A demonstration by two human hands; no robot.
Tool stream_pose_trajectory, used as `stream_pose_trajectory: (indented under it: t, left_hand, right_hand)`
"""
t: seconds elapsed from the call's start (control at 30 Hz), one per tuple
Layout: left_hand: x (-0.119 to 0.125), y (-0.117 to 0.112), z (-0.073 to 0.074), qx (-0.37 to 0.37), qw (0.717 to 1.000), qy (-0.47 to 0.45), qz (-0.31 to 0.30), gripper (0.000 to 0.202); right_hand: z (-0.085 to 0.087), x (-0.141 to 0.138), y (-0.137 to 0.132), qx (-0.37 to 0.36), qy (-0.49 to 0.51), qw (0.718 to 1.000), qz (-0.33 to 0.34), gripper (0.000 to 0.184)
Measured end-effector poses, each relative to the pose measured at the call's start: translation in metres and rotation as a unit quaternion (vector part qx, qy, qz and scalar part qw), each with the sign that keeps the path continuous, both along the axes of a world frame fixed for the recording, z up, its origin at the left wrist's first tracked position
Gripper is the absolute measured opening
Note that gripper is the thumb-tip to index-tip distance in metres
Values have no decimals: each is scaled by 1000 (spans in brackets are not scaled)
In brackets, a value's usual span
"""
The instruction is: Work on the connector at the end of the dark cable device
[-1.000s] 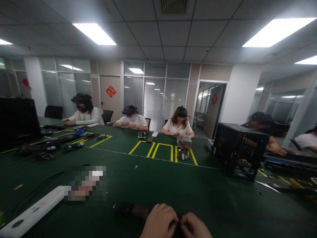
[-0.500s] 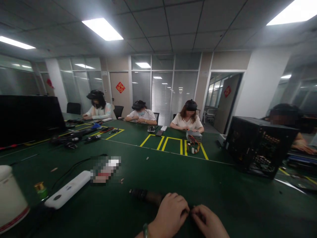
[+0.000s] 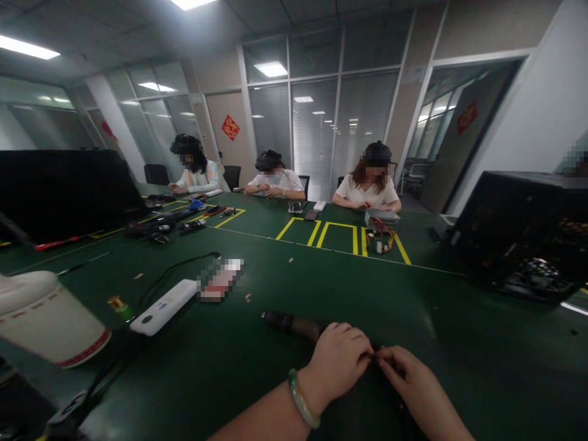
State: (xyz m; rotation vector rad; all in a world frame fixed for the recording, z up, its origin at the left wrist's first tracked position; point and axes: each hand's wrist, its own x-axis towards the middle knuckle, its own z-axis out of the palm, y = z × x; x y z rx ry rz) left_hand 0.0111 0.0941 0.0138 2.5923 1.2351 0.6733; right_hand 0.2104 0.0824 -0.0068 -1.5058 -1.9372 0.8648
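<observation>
A dark electric screwdriver (image 3: pixel 294 325) lies at a slant on the green table, its narrow tip pointing left. My left hand (image 3: pixel 340 358), with a green bangle at the wrist, is closed over the tool's rear end, hiding that part. Just to the right, my right hand (image 3: pixel 408 376) pinches a thin dark cord at the tool's tail, fingertips nearly touching those of my left hand. The joint between cord and tool is mostly covered by the fingers. Below my right hand a dark stretch of cord hangs down.
On the left stand a white cup (image 3: pixel 55 318), a small green bottle (image 3: pixel 120 308) and a white power strip (image 3: pixel 165 308). A black computer case (image 3: pixel 519 233) stands at the right, a black monitor (image 3: pixel 64 199) at far left. Several co-workers sit opposite; a power supply (image 3: pixel 383 218) lies before one.
My view has tilted down and turned, so the table's things sit higher in the picture. Both hands keep their places at the tool's rear end and cord.
</observation>
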Motion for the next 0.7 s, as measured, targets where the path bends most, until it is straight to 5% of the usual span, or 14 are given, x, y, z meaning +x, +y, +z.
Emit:
stream_pose_trajectory:
  t: [0.3, 0.7]
  left_hand:
    - [1, 2, 1, -2, 1000, 12, 1, 9]
    - [0, 0, 4, -7, 1000, 0, 2, 6]
  right_hand:
    - [6, -5, -6, 27, -51, 998, 0, 21]
    - [-1, 0, -3, -31, -27, 999, -8, 23]
